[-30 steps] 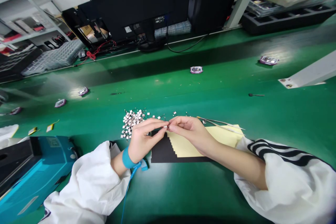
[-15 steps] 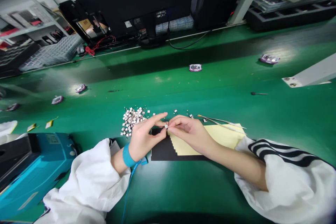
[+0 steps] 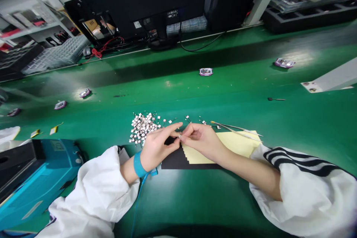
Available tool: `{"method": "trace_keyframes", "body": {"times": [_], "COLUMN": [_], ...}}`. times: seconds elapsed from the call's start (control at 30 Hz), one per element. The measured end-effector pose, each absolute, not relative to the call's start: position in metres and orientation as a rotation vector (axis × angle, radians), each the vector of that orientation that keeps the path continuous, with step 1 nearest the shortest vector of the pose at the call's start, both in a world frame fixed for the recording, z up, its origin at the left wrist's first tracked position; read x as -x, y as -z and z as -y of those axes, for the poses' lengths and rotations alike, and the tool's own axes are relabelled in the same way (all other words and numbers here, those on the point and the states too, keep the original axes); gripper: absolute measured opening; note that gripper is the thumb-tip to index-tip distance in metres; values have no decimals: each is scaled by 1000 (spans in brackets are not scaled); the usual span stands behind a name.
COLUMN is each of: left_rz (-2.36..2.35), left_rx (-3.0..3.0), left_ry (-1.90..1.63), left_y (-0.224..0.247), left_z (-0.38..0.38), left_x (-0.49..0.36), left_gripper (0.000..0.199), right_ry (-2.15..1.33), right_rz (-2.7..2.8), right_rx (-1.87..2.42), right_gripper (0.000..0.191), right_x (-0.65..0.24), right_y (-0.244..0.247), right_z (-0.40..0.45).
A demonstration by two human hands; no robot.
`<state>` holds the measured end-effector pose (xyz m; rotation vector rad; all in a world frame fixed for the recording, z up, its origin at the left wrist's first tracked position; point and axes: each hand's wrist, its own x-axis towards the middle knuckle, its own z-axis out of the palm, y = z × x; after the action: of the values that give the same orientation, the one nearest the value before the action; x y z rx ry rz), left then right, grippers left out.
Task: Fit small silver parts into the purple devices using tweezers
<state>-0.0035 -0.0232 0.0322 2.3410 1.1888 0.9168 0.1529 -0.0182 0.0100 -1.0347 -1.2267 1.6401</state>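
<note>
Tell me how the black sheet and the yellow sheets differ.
The black sheet is dark; the yellow sheets are pale. The yellow sheets lie on top, while the black sheet shows past their left side. The yellow sheets' left edge is stepped; the black sheet's is plain. Both lie on the green table.

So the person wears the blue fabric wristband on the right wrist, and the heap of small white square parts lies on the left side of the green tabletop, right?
Not quite: the head view shows the blue fabric wristband on the wrist of the left hand. The heap of small white square parts does lie on the left side of the green tabletop.
</note>
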Motion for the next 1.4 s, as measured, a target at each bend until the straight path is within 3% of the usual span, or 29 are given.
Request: {"method": "trace_keyframes", "body": {"times": [0.2,0.43,0.53,0.7,0.83,1.0,1.13,1.27,1.4], "left_rz": [-1238,-1144,-1233,-1309,-1239,-1236,-1208,-1214,-1213], "left_rx": [-2159,-2304,-2422,-2643,-2757,-2761,-2447,-2293,-2262], "left_ry": [-907,-855,-779,-594,-586,-666,-909,-1008,-1021], "left_y": [-33,-28,-28,-19,-8,-12,-21,-21,-16], "left_z": [21,17,5,-12,-13,-9,-3,3,6], "left_x": [3,6,12,23,25,21,15,10,9], "left_gripper": [36,33,24,18,15,14,12,15,16], "right_ry": [-1801,-1625,-1358,-575,-445,-218,-12,22,-185], "right_rz": [1120,1410,1671,2234,2462,2592,2618,2625,2629], "right_rx": [950,1114,1274,1547,1364,1230,1174,1158,1223], "right_gripper": [22,25,25,14,10,22,10,8,6], "right_x": [-161,-162,-171,-178,-168,-157,-152,-149,-150], "right_y": [-14,-12,-16,-27,-24,-10,-5,-7,-9], "right_z": [14,8,1,1,15,30,38,42,37]}}
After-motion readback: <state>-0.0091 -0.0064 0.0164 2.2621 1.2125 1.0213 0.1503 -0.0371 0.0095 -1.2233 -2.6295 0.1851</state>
